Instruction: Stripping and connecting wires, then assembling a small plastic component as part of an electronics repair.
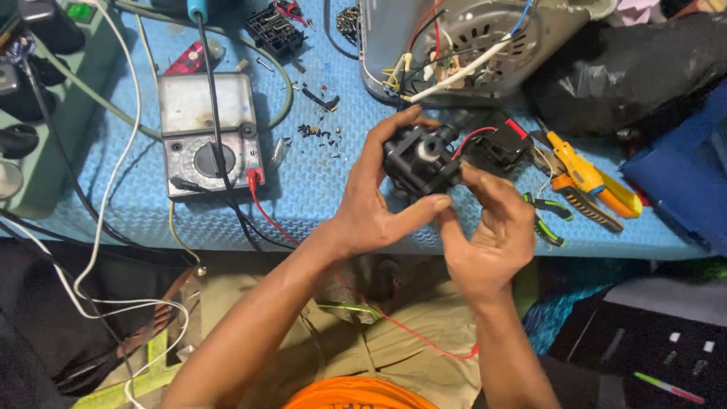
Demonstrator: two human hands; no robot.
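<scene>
Both hands (pixel 432 204) gripping black pump part (pixel 421 157), underside hidden

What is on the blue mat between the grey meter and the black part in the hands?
In the head view, small black bits lie scattered on the blue mat between the meter and the black part.

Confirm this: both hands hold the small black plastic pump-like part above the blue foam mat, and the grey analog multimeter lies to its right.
One detail is wrong. The head view shows the grey analog multimeter to the left of the small black plastic pump-like part, not the right. The left hand and right hand do hold it above the blue foam mat.
</scene>
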